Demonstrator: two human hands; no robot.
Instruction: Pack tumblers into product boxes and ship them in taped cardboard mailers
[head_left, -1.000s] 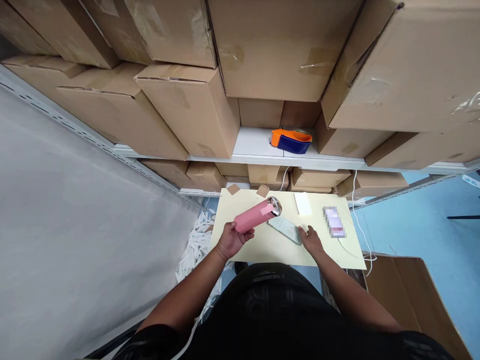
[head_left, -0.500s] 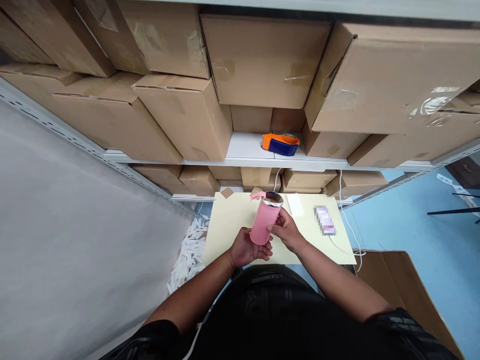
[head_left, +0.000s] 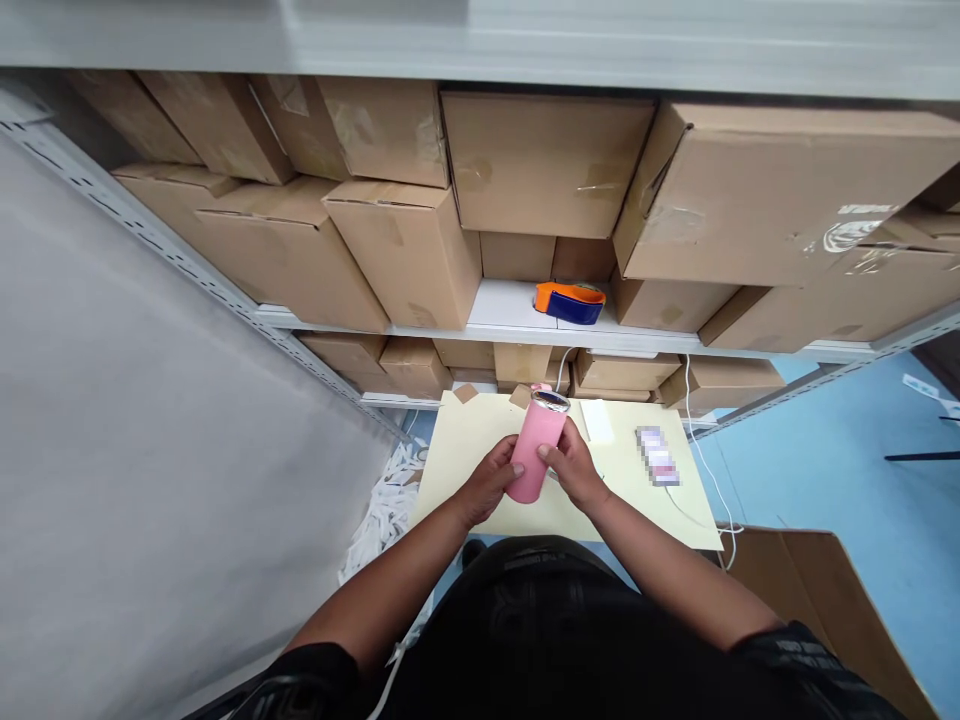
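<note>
A pink cylindrical tumbler (head_left: 538, 450) with a shiny silver rim is held above the pale yellow tabletop (head_left: 450, 450), slightly tilted, its dark shiny top facing up and away from me. My left hand (head_left: 489, 484) grips its lower left side, thumb across the front. On the right side, my right hand (head_left: 576, 468) is closed round it, thumb pressed on the front and fingers hidden behind. A bit of pink strap shows behind the rim.
Shelves with many cardboard boxes (head_left: 551, 165) rise in front. An orange and blue tape dispenser (head_left: 571, 303) sits on the middle shelf. A blurred phone-like object (head_left: 658, 457) and a white cable (head_left: 705, 470) lie at right. White scraps (head_left: 382, 505) are on the floor at left.
My left hand has shifted from supporting the tumbler's base to gripping its side with the thumb in front. The pink strap has turned from the left to behind the rim. The view has tilted up.
</note>
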